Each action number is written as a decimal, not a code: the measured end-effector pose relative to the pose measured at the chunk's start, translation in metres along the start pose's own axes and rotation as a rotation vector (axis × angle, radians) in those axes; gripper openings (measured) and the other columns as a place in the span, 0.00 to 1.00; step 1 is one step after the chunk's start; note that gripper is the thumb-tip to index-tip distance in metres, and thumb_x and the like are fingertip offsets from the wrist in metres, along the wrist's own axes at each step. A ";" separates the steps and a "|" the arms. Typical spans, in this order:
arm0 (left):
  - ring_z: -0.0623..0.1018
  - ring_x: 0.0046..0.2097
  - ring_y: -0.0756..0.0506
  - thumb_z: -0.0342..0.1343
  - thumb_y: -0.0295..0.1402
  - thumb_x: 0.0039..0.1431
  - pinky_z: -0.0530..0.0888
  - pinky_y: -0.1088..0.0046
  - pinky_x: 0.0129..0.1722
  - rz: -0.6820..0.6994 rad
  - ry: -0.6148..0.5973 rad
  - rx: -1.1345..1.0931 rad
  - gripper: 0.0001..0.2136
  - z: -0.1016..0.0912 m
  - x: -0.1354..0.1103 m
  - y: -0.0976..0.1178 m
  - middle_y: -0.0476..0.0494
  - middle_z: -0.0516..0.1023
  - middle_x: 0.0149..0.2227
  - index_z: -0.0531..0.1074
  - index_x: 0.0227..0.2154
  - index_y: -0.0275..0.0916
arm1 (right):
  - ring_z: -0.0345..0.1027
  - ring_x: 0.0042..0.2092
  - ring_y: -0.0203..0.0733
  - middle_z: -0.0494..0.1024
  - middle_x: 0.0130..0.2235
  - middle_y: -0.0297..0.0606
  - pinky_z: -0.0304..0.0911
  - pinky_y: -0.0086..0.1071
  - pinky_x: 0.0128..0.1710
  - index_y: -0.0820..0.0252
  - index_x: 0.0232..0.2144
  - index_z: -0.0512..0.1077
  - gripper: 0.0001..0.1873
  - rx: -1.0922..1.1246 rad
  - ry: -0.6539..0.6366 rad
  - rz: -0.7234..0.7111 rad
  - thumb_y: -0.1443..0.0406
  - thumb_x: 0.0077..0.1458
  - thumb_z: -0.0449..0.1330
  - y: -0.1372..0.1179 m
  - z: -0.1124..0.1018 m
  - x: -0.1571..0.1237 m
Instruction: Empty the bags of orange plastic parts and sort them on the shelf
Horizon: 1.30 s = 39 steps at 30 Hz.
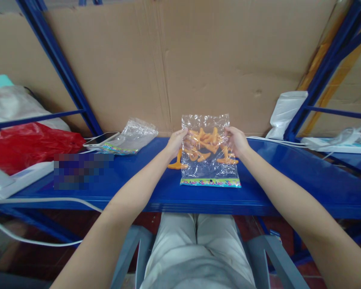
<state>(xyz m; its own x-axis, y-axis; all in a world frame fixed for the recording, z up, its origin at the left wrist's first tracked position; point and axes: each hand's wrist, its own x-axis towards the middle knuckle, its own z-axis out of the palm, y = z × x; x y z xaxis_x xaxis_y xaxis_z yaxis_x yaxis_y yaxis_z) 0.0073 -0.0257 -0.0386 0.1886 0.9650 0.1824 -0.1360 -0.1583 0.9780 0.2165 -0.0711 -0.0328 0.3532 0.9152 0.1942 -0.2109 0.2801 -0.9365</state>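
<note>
Printed strip [210, 183]: was too small to be read.
Clear bag [211, 162]: was gripped at both sides, over the blue tabletop [289, 172], by left hand [177, 141] and right hand [238, 141].
Orange pieces [214, 138]: were seen through it.
Cardboard [222, 60]: was set behind.

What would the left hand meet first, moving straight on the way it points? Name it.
Likely the clear plastic bag, whose left edge the left hand touches; orange pieces show through it, but whether they lie inside or behind is unclear.

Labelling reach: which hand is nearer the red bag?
Left. The left hand is to the right of the red bag, not touching it; the right hand lies farther right.
</note>
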 end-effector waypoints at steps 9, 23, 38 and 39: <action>0.54 0.13 0.55 0.47 0.53 0.69 0.60 0.77 0.17 0.120 -0.011 0.104 0.22 0.000 0.002 -0.002 0.58 0.53 0.13 0.69 0.29 0.40 | 0.52 0.18 0.33 0.60 0.18 0.26 0.53 0.30 0.17 0.54 0.20 0.61 0.23 -0.132 -0.033 -0.214 0.50 0.55 0.64 0.014 -0.006 0.010; 0.67 0.16 0.54 0.55 0.41 0.68 0.63 0.79 0.19 0.068 -0.191 0.230 0.16 0.004 -0.007 0.002 0.54 0.68 0.14 0.73 0.27 0.37 | 0.59 0.24 0.35 0.63 0.21 0.29 0.55 0.30 0.23 0.55 0.24 0.67 0.27 -0.310 0.192 -0.600 0.39 0.55 0.59 0.021 -0.028 0.038; 0.70 0.21 0.52 0.59 0.47 0.63 0.68 0.79 0.21 0.309 0.054 0.224 0.17 -0.007 0.016 -0.005 0.54 0.68 0.17 0.72 0.27 0.38 | 0.48 0.16 0.31 0.57 0.15 0.24 0.45 0.28 0.15 0.54 0.20 0.62 0.25 -0.305 0.029 -0.314 0.45 0.54 0.64 0.021 -0.007 0.017; 0.69 0.20 0.52 0.59 0.46 0.64 0.67 0.79 0.20 0.299 0.056 0.224 0.17 -0.007 0.015 -0.004 0.55 0.67 0.16 0.73 0.27 0.38 | 0.49 0.17 0.31 0.58 0.16 0.24 0.46 0.28 0.15 0.54 0.20 0.63 0.25 -0.300 0.041 -0.345 0.45 0.54 0.64 0.021 -0.007 0.018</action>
<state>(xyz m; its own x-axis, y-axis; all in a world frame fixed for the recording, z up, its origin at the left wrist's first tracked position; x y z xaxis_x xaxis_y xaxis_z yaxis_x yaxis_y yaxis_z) 0.0043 -0.0088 -0.0406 0.1183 0.8781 0.4636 0.0404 -0.4707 0.8814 0.2250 -0.0509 -0.0512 0.3937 0.7690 0.5035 0.1961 0.4649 -0.8634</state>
